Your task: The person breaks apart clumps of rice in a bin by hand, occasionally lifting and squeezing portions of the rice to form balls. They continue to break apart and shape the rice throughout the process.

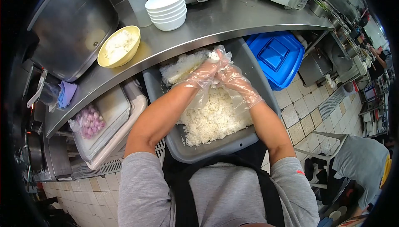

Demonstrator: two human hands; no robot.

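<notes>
A grey plastic tub [183,155] below the counter holds a heap of cooked white rice [214,121]. My left hand [204,72] and my right hand [230,77], both in loose clear plastic gloves, come together over the far part of the tub. Their fingers are closed against each other, with a bit of white rice [213,55] showing at the fingertips. The gloves' plastic hides part of the grip. Beside my left hand, a clear plastic bag [178,70] with a whitish filling lies at the tub's far left.
On the steel counter [232,17] stand a yellow bowl [136,44] of rice, stacked white bowls [168,13], a squeeze bottle [138,4] and a large pot [70,23]. A blue lid [276,56] lies right. Bagged shallots [89,122] rest left. Another person [359,160] is at lower right.
</notes>
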